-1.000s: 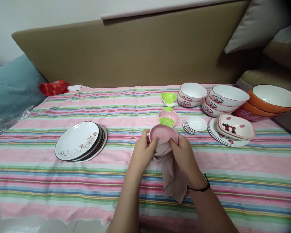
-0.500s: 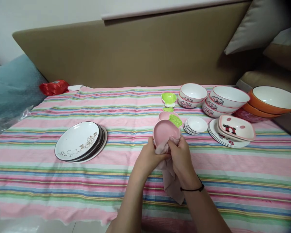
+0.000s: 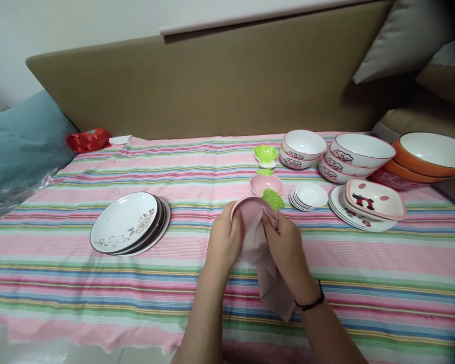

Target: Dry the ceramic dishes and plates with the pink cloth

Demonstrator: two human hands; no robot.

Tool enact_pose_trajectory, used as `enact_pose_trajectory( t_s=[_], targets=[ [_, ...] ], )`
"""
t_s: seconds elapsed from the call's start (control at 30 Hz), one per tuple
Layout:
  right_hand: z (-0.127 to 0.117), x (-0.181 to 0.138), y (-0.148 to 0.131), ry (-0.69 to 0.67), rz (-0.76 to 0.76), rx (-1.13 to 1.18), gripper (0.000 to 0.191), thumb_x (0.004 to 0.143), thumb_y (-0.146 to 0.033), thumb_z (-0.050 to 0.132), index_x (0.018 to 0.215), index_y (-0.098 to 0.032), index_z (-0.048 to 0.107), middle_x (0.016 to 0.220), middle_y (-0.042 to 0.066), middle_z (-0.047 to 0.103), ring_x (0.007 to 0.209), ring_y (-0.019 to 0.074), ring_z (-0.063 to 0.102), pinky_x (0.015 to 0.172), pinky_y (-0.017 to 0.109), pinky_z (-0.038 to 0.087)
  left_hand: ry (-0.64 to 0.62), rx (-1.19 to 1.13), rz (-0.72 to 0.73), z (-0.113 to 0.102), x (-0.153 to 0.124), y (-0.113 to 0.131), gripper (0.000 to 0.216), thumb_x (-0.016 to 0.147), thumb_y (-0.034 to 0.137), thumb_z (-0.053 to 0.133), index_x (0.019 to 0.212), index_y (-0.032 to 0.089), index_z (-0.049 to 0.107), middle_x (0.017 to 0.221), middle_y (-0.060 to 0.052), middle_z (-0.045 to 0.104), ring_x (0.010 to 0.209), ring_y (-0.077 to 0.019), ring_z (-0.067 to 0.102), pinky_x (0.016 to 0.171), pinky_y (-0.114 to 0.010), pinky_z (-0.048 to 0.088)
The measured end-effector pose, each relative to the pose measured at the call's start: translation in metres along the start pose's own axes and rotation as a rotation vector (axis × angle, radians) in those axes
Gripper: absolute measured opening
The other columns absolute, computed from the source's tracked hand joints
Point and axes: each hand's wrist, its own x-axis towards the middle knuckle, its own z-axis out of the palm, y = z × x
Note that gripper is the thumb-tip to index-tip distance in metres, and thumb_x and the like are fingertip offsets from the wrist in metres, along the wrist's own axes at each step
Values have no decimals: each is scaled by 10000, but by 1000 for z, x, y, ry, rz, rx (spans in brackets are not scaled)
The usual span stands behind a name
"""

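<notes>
Head view: above striped tablecloth (image 3: 364, 263), left hand (image 3: 222, 237) and right hand (image 3: 286, 247) clasp pink dish (image 3: 250, 206).

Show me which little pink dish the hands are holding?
The pink dish nearer the camera, held by the left hand and right hand with a beige cloth. The other pink dish sits behind it on the striped tablecloth, untouched.

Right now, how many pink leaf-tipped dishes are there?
2. One pink dish is held by the left hand and right hand with a cloth; the other dish sits on the tablecloth just behind.
</notes>
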Motion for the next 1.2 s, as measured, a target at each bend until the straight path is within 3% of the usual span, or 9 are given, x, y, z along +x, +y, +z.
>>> enact_pose_trajectory(
  t_s=[0.13, 0.27, 0.47, 0.7, 0.93, 1.07, 1.2],
  targets=[
    [-13, 1, 3, -93, -43, -47, 347, 737, -452, 535, 521, -235, 372, 459, -59, 364, 459, 108, 335, 449, 255, 242, -63, 32, 14, -1, 0, -2, 343, 943, 254, 347, 1175, 197, 594, 1050, -61, 696, 983, -229, 628, 861, -324, 436],
    [-21, 1, 8, -34, -22, -15, 375, 716, -453, 558, 502, -231, 346, 468, -67, 328, 483, 98, 320, 444, 241, 248, -121, 20, 40, 3, 0, 3, 345, 937, 238, 334, 1145, 203, 607, 995, -55, 698, 932, -220, 628, 816, -305, 432],
    [-20, 0, 5, 97, -33, -82, 484, 726, -500, 583, 449, -224, 297, 434, -73, 245, 481, 87, 241, 453, 252, 191, -113, 22, -47, 7, 0, 7, 296, 920, 254, 345, 1007, 203, 623, 846, -36, 662, 807, -208, 596, 725, -291, 404],
    [-7, 6, 22, -12, 118, 372, 228, 697, -399, 612, 674, -198, 508, 591, -46, 470, 570, 120, 412, 515, 235, 357, 4, -87, -212, 26, -6, 2, 234, 883, 248, 351, 842, 186, 573, 761, -26, 610, 711, -186, 543, 634, -278, 361],
    [-16, 15, 13, 61, 113, -1, 372, 647, -416, 641, 475, -223, 373, 461, -76, 329, 494, 95, 296, 447, 237, 234, -59, -81, -230, 28, -8, 2, 254, 885, 250, 345, 881, 188, 591, 799, -60, 649, 746, -213, 580, 648, -290, 385],
    [-13, 12, 8, 87, 14, -118, 344, 734, -409, 553, 504, -239, 362, 455, -57, 388, 481, 118, 337, 467, 262, 244, -62, -101, -259, 25, -9, 6, 268, 900, 270, 349, 915, 180, 601, 875, -99, 686, 833, -243, 620, 691, -309, 413],
    [-8, 9, 13, -11, -11, -3, 234, 796, -378, 480, 610, -239, 448, 544, -33, 509, 535, 153, 434, 505, 275, 324, -44, -102, -303, 21, -8, 8, 315, 920, 313, 325, 967, 186, 610, 911, -118, 695, 837, -261, 624, 688, -324, 415]
  ],
)
